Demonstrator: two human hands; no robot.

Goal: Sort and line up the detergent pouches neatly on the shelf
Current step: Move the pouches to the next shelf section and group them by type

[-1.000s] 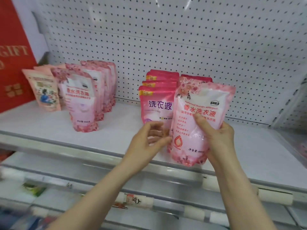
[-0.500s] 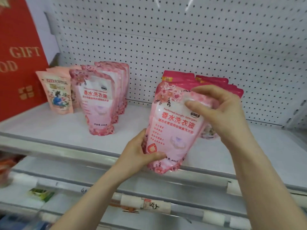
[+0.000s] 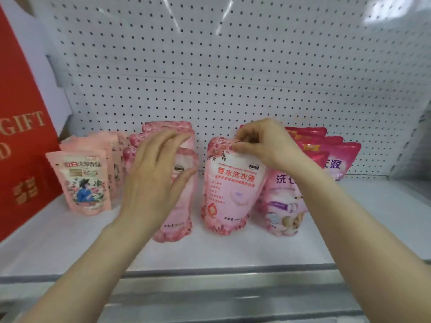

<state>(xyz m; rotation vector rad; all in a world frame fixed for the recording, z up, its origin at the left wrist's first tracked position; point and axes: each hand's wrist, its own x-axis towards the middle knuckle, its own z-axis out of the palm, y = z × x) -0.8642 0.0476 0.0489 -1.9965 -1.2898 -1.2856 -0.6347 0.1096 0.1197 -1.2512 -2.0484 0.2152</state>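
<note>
While the shelf (image 3: 233, 250) is carrying it all, the matching row (image 3: 179, 206) is standing left of centre, with your floral pouch (image 3: 231, 192) upright just right of it; your right hand (image 3: 263, 143) is pinching its top edge, and your left hand (image 3: 154, 173) is hovering spread before the row.

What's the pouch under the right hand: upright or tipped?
Upright: the pouch stands on its base on the shelf, label facing out, right hand pinching its top.

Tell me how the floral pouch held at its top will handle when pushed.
Probably soft: the floral pouch bulges, and its top crumples under the right hand. Likely tippy: it stands tall on a narrow base.
</note>
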